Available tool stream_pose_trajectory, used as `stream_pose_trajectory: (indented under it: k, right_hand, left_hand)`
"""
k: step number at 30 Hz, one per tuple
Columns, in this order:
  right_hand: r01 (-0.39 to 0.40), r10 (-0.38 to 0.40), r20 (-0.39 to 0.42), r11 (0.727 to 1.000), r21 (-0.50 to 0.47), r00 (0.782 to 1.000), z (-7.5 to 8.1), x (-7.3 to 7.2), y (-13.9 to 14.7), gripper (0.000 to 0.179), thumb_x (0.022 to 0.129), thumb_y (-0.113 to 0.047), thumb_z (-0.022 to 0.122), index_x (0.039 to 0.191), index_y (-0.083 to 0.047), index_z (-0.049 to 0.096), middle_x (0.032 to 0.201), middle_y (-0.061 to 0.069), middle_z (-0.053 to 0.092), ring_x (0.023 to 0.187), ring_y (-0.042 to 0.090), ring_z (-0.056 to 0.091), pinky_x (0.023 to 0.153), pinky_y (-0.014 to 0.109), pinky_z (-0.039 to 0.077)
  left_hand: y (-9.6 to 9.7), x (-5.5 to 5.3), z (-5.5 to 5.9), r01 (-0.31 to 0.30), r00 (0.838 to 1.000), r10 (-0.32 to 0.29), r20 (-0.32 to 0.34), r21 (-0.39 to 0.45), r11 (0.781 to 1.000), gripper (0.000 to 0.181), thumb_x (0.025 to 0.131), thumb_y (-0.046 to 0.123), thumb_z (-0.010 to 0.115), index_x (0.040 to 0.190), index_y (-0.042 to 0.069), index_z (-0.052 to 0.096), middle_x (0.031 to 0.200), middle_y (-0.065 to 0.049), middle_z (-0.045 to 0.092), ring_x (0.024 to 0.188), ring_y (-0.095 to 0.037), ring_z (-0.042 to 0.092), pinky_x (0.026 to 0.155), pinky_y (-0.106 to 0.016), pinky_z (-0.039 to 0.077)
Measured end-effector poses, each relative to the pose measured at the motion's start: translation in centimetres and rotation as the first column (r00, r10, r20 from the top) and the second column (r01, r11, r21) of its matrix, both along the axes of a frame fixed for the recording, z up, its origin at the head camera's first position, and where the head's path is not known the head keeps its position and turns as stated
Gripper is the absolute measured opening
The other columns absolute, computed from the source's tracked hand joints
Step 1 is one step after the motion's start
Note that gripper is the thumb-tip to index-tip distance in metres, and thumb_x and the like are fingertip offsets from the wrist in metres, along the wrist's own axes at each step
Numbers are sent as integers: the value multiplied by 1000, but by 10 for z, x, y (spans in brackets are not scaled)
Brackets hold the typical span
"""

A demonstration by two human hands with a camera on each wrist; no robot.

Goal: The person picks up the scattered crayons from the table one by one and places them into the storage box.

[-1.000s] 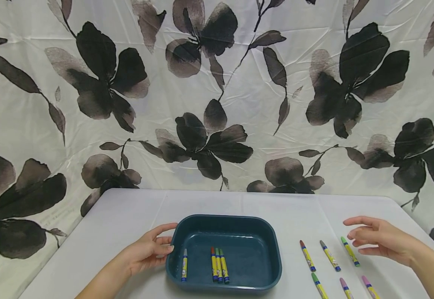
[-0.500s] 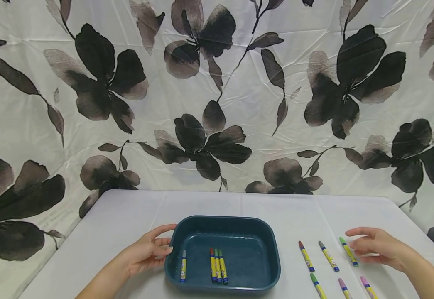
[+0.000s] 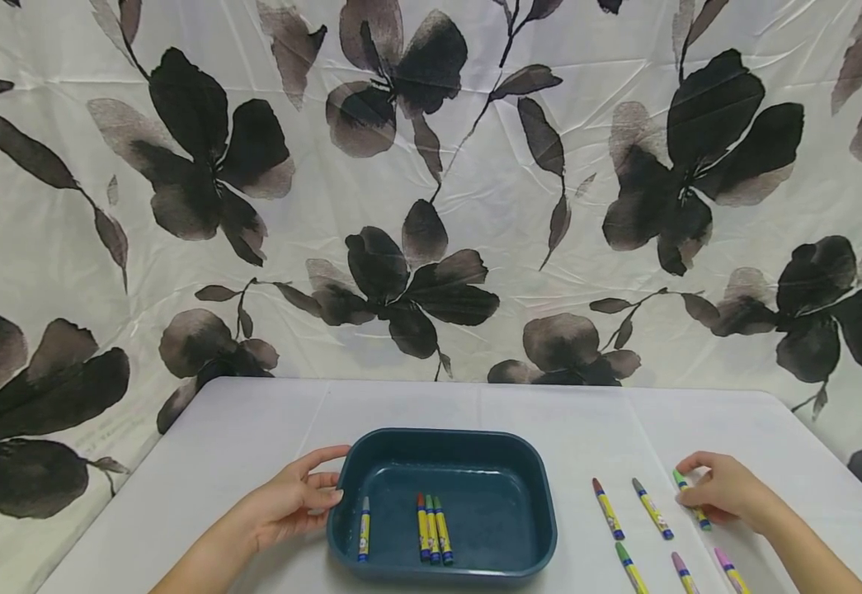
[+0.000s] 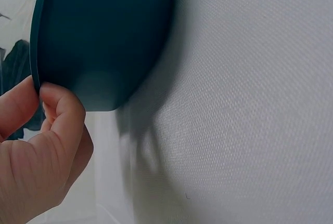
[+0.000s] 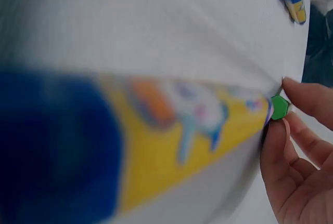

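Observation:
My left hand (image 3: 293,495) pinches the left rim of a dark teal tray (image 3: 505,516); in the left wrist view its fingertips lie on both sides of the rim. Inside the tray are a grey crayon (image 3: 365,532) at the left and three crayons (image 3: 432,532) side by side, one red-tipped and two green-tipped. My right hand (image 3: 731,491) pinches a light green crayon (image 3: 704,523) that lies on the table at the right. Its green end (image 5: 280,107) shows between the fingertips in the right wrist view. A large blurred yellow-and-blue wrapper (image 5: 177,135) fills the foreground there.
Around the right hand lie a red-brown crayon (image 3: 608,509), a grey crayon (image 3: 652,509), a green crayon (image 3: 631,568), a mauve crayon (image 3: 684,572) and a pink crayon (image 3: 731,570). A floral cloth (image 3: 431,190) hangs behind the white table (image 3: 275,412).
The right hand has come down and left onto the light green crayon, and its fingers have closed around it. My left hand keeps its hold on the tray.

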State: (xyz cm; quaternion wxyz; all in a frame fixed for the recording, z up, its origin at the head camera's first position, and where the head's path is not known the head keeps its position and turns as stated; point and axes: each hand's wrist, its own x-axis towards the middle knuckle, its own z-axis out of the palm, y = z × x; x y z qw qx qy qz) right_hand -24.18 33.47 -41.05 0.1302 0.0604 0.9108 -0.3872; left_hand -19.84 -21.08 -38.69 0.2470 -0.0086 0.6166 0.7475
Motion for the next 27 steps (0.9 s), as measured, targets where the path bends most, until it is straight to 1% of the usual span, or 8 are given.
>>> stream_pose_trajectory:
  k: [2,5,10,12,17,19,21,27]
  right_hand:
    - [-9,9,-1,1000,11,1000,1,-1,-4,42,75,-7,72,109,9,52,72,6,49,56,15,49,51,25,42]
    - [-15,16,16,1000,-18,1000,6,-4,-7,43,76,-5,68,113,10,50,76,7,51,61,16,51,55,27,46]
    - [-19,24,47,994,-111,999,25,-10,-15,49,81,-9,64,122,10,45,81,6,53,70,17,52,61,29,50]
    - [-35,42,46,988,-152,998,34,-11,-21,51,82,-10,64,125,9,43,82,5,54,71,18,53,62,30,50]
    - [-126,134,12,957,-262,991,52,-12,-37,55,83,-11,63,129,9,39,84,4,56,74,17,54,66,31,51]
    - [-166,174,1,940,-298,985,58,-12,-44,56,84,-11,63,130,9,38,84,4,57,75,16,54,67,32,51]
    - [-187,197,-3,926,-327,980,62,-13,-51,56,84,-11,64,130,8,38,84,3,57,74,15,54,67,32,51]
    - [-260,275,-27,863,-434,961,69,-10,-72,58,84,-12,65,130,8,37,83,0,56,71,12,53,65,29,50]
  left_hand:
    - [0,0,0,-3,1000,3,0,-3,1000,73,86,-10,56,147,5,18,101,-8,52,85,-16,56,71,-25,49]
    - [0,-1,-1,-3,1000,3,-1,-3,1000,73,86,-10,56,147,5,18,101,-8,53,85,-16,56,70,-25,49]
    - [0,-1,-2,-1,1000,1,0,4,1000,74,86,-10,56,147,5,18,102,-8,53,85,-15,56,70,-25,49]
    - [-1,-1,-2,-1,1000,1,-1,4,1000,74,86,-10,56,147,5,18,101,-8,53,85,-15,56,70,-25,49]
    - [0,-1,-1,-2,1000,2,-3,4,1000,74,85,-9,57,147,5,18,101,-8,53,85,-16,56,70,-25,49]
    - [0,-1,-1,-1,1000,1,-4,3,1000,74,85,-9,57,147,5,18,102,-8,53,85,-16,56,71,-25,49]
    - [0,-1,-1,0,1000,0,-6,0,1000,74,86,-9,57,147,5,18,102,-8,52,85,-16,56,70,-25,49]
    - [-1,-1,-2,4,1000,-4,-8,2,1000,73,86,-9,56,147,5,18,101,-7,53,85,-15,56,71,-25,49]
